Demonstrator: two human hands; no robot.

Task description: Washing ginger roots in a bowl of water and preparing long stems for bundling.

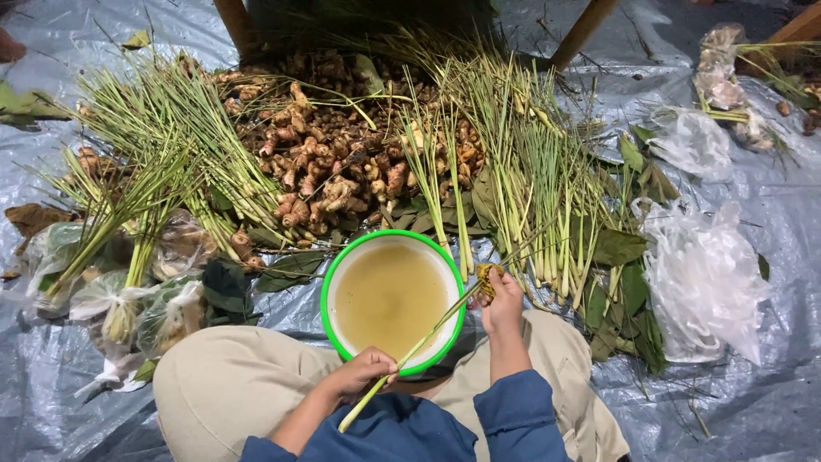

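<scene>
Stalk [416,346]: long, thin, pale green-yellow, lying diagonally over basin [392,296] rim. Left hand [363,372] gripping lower end. Right hand [500,299] closing around upper part, pressing yellow-brown scrubber [488,278] against it. Basin: round, green-rimmed, holding murky yellowish water, sitting between knees. Behind: knobbly brown roots [333,162], green stalk bundles [530,171], crinkled plastic bags [705,278], grey tarp [770,402]. Scrubber half hidden by fingers.

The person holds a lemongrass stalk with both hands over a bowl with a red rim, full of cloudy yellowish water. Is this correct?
Not quite: in the head view the rim of the bowl is green, not red. The rest holds: the left hand and the right hand hold the lemongrass stalk over the cloudy yellowish water.
</scene>
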